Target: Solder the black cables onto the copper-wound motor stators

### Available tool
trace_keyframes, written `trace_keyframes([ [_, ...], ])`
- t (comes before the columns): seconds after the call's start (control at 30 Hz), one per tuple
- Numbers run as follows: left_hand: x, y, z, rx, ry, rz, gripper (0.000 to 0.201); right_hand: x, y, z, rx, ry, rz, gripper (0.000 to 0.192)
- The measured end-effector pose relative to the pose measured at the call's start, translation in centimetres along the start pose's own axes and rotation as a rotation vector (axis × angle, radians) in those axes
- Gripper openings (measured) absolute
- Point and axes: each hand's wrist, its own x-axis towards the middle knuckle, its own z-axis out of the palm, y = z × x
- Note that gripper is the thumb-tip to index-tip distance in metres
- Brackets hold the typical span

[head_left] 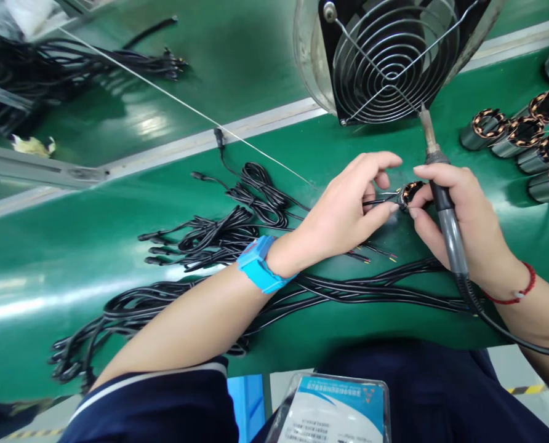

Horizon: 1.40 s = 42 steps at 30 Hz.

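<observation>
Just below the fan [389, 58], the left hand [348, 212] pinches thin wires against the small motor [410, 192]. The right hand [459, 227] grips the soldering iron [445, 209] and motor. Its hot tip could burn fingers.

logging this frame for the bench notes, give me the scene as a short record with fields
left hand: left hand pinches thin wires at a small motor stator
right hand: right hand grips a soldering iron, tip pointing away, fingers on the stator
left wrist: blue wrist strap
surface: green conveyor belt
nearby: black cable bundles; row of stators at right; wire-guarded fan behind the hands
</observation>
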Motion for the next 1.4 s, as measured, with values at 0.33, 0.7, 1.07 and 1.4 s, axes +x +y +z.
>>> trace_keyframes([
  [0.33, 1.2, 1.7, -1.1, -0.37, -0.361, -0.607, 0.018, -0.2, 0.1, 0.2, 0.077, 0.004, 0.013, 0.048],
  [0.7, 1.4, 2.0, -0.5, -0.566, -0.267, -0.725, 0.018, 0.0, 0.0, 0.4, 0.039, -0.033, -0.008, 0.051],
  [1.07, 1.3, 2.0, -0.5, -0.514, -0.2, -0.673, 0.013, 0.0, -0.1, 0.2, 0.058, -0.042, -0.023, 0.057],
  [1.4, 1.1, 1.7, -0.4, -0.499, -0.212, -0.613, 0.016, 0.1, -0.8, 0.6, 0.069, 0.001, 0.034, 0.055],
])
